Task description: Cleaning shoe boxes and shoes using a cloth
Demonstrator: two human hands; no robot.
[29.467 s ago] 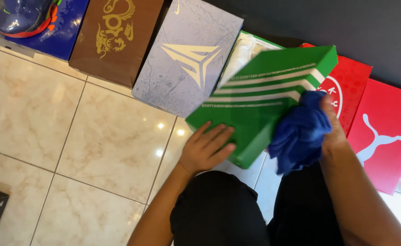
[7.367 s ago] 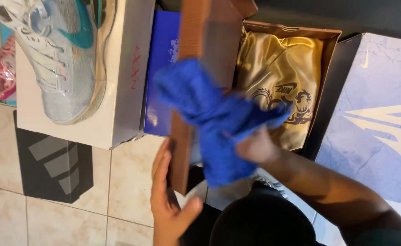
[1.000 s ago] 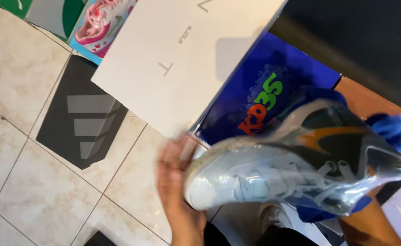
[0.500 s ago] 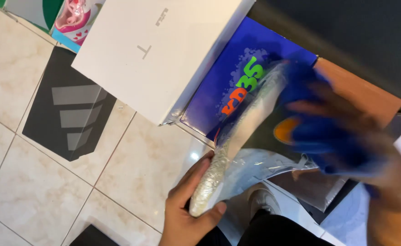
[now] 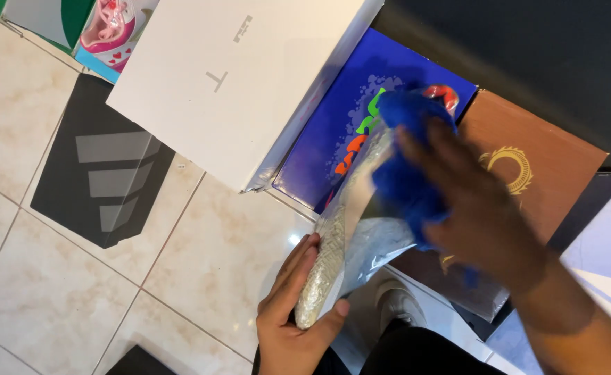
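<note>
A: What fills my view, largest first?

B: The white box point(image 5: 239, 83) lies across eleven to twelve o'clock. Against its right edge is the blue box point(image 5: 361, 118), with the brown box point(image 5: 527, 167) at two o'clock. A black lid point(image 5: 100, 184) lies flat on the tiles point(image 5: 48, 298) at nine.

A: And the shoe?

B: The shoe point(image 5: 347, 236) is at the centre, edge-on to me, its pale sole turned left. A second ago I saw its whole silver side; it has rolled since.

A: My hands?

B: My left hand point(image 5: 295, 323) is at six o'clock, fingers curled round the toe end, thumb pressed under it. My right hand point(image 5: 482, 208) is at three, fingers bunched on the blue cloth point(image 5: 406, 160), which lies against the shoe's upper part. Half a second ago that hand was a blur; now it reads sharper.

A: Meaning?

B: My guess is that the roll brings a fresh face of the shoe under the cloth.
</note>
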